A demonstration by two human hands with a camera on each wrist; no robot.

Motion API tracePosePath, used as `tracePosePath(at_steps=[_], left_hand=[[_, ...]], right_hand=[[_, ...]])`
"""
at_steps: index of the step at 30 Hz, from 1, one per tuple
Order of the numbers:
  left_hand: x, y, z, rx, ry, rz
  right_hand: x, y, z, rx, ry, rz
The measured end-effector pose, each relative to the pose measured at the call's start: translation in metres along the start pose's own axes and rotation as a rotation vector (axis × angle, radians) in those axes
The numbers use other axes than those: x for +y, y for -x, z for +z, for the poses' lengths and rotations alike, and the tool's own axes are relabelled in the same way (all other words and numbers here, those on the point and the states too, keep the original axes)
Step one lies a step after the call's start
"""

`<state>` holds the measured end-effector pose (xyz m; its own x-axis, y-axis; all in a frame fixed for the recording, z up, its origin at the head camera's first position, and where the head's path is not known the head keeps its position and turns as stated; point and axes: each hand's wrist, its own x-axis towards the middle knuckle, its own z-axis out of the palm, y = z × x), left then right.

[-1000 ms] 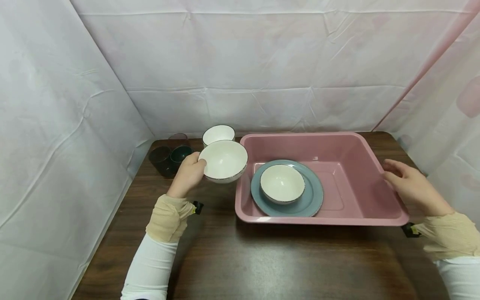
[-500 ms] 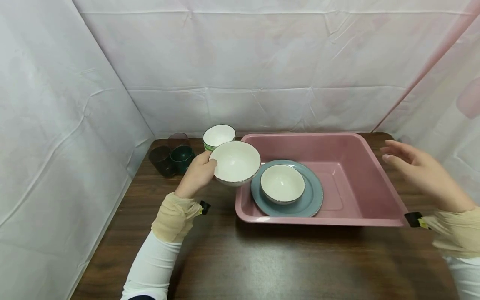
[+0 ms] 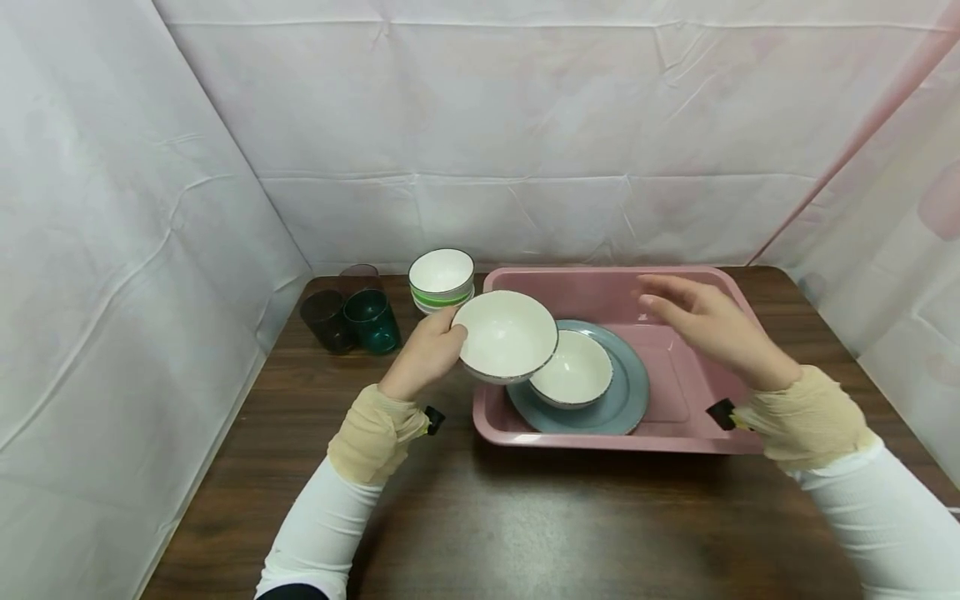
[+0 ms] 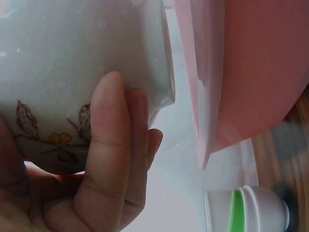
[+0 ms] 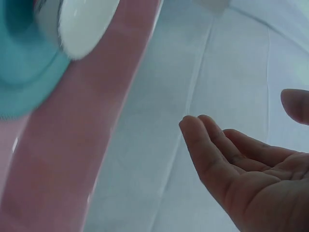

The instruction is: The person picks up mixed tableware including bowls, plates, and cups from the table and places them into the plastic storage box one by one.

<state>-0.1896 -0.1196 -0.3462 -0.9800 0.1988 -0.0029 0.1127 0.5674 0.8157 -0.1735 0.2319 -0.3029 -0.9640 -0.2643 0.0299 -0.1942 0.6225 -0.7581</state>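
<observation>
In the head view my left hand [image 3: 427,354] grips the rim of a white bowl [image 3: 507,335], thumb inside and fingers beneath. The left wrist view shows leaf and yellow berry patterns on this bowl's outside [image 4: 53,72]. It hangs over the left edge of a pink basin [image 3: 622,442]. Inside the basin a second white bowl [image 3: 573,371] sits on a blue-grey plate [image 3: 633,392], partly covered by the held bowl. My right hand [image 3: 708,325] hovers above the basin's right part, fingers extended and thumb apart, holding nothing.
Stacked white bowls [image 3: 441,279] with a green band stand behind the left hand. Several dark tumblers, among them a teal tumbler [image 3: 372,321], stand at the back left of the wooden table [image 3: 525,525]. Fabric walls [image 3: 480,125] rise at the back and sides.
The left hand has carried its bowl rightward to over the basin's left edge. My right hand has left the basin's right rim and moved left above the basin.
</observation>
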Motion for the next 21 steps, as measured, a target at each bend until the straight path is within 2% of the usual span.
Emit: tracePosePath(at_steps=[5, 11, 16, 21], left_hand=[[0.002, -0.001, 0.005, -0.013, 0.006, 0.012], [0.005, 0.001, 0.013, -0.033, 0.005, 0.014], [0.008, 0.001, 0.017, -0.036, 0.002, 0.030], [0.012, 0.000, 0.022, -0.042, -0.005, 0.046]], right_hand=[[-0.013, -0.016, 0.024, -0.102, -0.033, -0.010], [-0.018, -0.031, 0.048, -0.214, -0.089, -0.009], [-0.020, -0.038, 0.061, -0.246, -0.088, -0.010], [-0.022, -0.041, 0.069, -0.237, -0.041, -0.055]])
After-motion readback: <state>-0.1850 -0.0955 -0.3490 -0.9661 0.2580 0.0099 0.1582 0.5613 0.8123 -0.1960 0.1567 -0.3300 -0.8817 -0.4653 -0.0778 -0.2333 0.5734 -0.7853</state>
